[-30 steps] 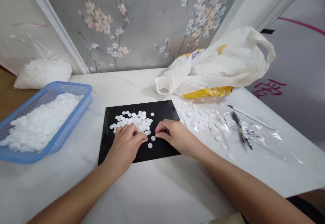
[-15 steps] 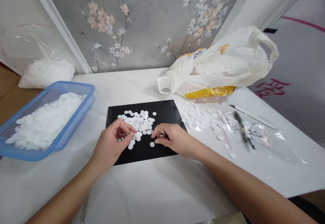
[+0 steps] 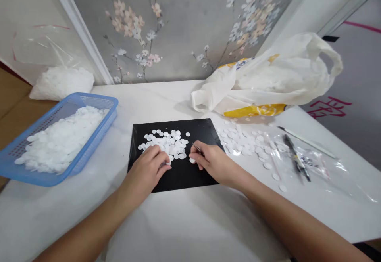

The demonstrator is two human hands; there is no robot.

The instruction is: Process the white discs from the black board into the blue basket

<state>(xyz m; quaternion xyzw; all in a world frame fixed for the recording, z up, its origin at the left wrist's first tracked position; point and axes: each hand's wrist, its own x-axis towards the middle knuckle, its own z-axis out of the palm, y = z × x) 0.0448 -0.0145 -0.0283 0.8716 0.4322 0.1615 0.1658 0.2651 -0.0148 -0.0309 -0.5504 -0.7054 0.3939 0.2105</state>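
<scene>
On a black board (image 3: 175,176) lies a loose pile of small round white discs (image 3: 171,145). My left hand (image 3: 145,169) rests at the pile's near left edge, fingers curled and thumb close to the index finger; what they hold, if anything, is hidden. Over the board's right part, my right hand (image 3: 214,161) pinches a thin metal tool (image 3: 197,148), mostly covered by the fingers. One white disc (image 3: 192,160) shows right at the fingertips of this hand; whether it is gripped or just touched, I cannot tell.
A blue basket (image 3: 111,109) heaped with white discs stands left, a clear bag of white pieces (image 3: 64,83) behind it. More discs (image 3: 241,139) lie right of the board, beside a black pen (image 3: 296,157), a white pen-like tool (image 3: 309,142) and clear plastic. A white-and-yellow carrier bag (image 3: 268,79) lies behind.
My left hand lifted back from the pile with pinched fingers, then came down at its near edge again. My right hand now has a disc at its fingertips. The view has shifted slightly.
</scene>
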